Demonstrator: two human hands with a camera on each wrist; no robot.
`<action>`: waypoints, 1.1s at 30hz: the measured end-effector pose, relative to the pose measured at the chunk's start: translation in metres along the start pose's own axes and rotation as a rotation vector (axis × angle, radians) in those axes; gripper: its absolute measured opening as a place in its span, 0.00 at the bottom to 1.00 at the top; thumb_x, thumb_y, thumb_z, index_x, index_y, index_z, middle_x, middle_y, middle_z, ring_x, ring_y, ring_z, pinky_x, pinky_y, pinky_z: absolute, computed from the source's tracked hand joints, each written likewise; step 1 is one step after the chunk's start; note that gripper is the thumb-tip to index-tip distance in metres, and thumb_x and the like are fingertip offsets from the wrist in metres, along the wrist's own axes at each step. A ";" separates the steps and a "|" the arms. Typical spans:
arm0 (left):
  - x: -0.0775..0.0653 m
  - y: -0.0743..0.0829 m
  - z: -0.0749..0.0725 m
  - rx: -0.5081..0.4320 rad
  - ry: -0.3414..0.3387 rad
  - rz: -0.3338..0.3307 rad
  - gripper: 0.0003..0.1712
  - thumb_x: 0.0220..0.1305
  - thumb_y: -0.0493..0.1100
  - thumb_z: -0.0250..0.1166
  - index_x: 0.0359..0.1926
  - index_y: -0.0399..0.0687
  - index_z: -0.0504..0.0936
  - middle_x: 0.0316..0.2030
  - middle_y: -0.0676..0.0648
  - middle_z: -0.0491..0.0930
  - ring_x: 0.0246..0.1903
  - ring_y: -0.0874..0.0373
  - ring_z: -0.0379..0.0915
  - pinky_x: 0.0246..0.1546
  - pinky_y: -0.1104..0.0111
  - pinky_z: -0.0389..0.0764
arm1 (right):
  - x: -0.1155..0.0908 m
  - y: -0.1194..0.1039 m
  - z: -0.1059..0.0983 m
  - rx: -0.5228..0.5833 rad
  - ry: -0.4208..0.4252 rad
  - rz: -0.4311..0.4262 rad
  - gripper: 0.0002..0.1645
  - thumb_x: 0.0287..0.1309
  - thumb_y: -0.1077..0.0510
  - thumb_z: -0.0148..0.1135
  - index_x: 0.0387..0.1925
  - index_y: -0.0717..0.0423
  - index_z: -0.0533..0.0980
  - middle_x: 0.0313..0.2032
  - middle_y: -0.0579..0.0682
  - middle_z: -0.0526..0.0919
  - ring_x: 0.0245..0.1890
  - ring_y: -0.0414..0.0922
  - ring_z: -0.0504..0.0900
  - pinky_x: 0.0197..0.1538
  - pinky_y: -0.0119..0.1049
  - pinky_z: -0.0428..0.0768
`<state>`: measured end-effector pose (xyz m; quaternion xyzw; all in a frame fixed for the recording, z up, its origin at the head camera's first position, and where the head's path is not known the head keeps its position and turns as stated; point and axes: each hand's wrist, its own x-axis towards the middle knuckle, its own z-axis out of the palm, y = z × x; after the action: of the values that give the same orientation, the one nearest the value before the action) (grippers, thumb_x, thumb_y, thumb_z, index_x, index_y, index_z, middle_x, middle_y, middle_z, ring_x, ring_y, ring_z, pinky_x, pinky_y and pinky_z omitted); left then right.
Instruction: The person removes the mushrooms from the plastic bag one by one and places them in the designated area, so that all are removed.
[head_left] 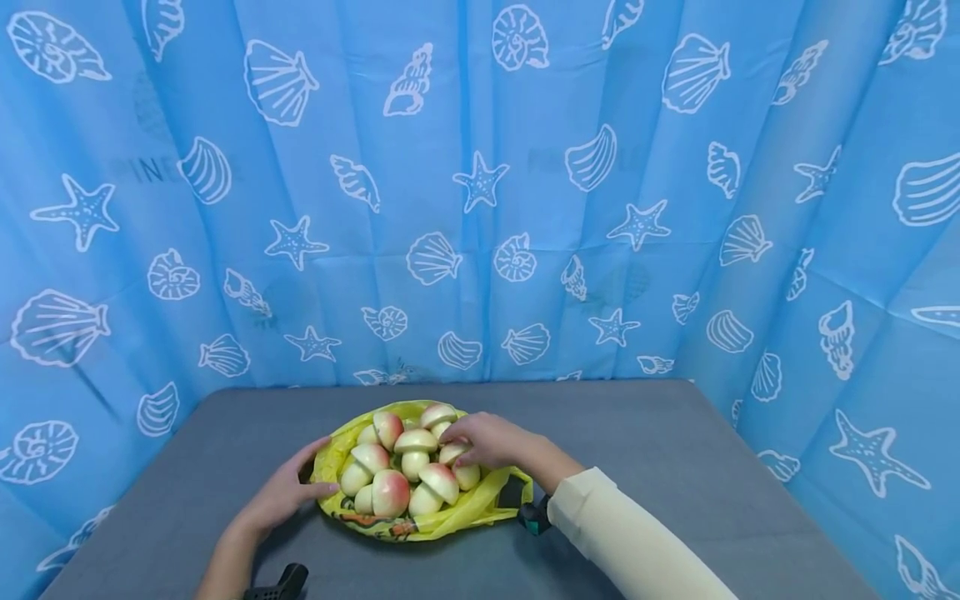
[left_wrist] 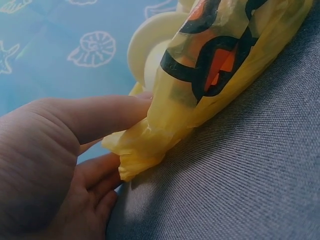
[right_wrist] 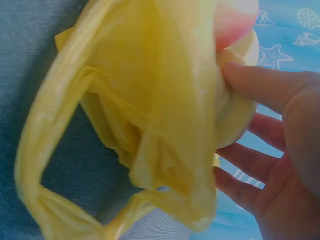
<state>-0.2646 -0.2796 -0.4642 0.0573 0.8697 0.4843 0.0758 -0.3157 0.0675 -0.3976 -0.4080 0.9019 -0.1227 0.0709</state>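
Note:
A yellow plastic bag lies on the table, its mouth spread wide. Inside sit several toy mushrooms, cream-coloured, some with pink-flushed caps. At the bag's left edge my left hand pinches the plastic between thumb and fingers; the left wrist view shows the gathered yellow film there. My right hand reaches over the right side of the bag. Its thumb and fingers grip a cream mushroom at the bag's rim, seen in the right wrist view. The bag film partly hides that mushroom.
A grey cloth-covered table carries the bag near its middle. Behind it and along the sides hangs a blue curtain printed with white shells and starfish. A loose bag handle loops out on the right side.

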 end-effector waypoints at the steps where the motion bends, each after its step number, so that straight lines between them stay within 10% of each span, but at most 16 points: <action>1: 0.000 0.000 0.000 -0.001 0.002 -0.002 0.52 0.61 0.53 0.68 0.74 0.36 0.50 0.71 0.27 0.49 0.69 0.30 0.44 0.64 0.39 0.53 | 0.001 0.000 -0.001 -0.008 -0.007 -0.004 0.21 0.61 0.56 0.67 0.56 0.49 0.79 0.53 0.43 0.81 0.56 0.41 0.76 0.58 0.36 0.73; 19: 0.000 0.002 0.002 -0.034 0.003 -0.003 0.55 0.60 0.52 0.69 0.75 0.36 0.46 0.71 0.26 0.48 0.69 0.30 0.43 0.64 0.39 0.51 | 0.000 -0.006 -0.025 -0.073 -0.029 0.002 0.21 0.60 0.59 0.67 0.56 0.50 0.79 0.51 0.44 0.82 0.52 0.43 0.78 0.53 0.36 0.76; 33: 0.000 0.003 0.002 0.019 0.013 -0.007 0.55 0.60 0.53 0.68 0.75 0.34 0.46 0.70 0.25 0.49 0.68 0.28 0.44 0.63 0.38 0.52 | -0.015 0.010 -0.051 -0.037 0.172 -0.023 0.20 0.59 0.61 0.67 0.54 0.51 0.80 0.54 0.48 0.80 0.57 0.48 0.76 0.57 0.44 0.74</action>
<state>-0.2646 -0.2758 -0.4626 0.0520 0.8749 0.4761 0.0715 -0.3250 0.0934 -0.3511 -0.4076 0.9020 -0.1415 -0.0158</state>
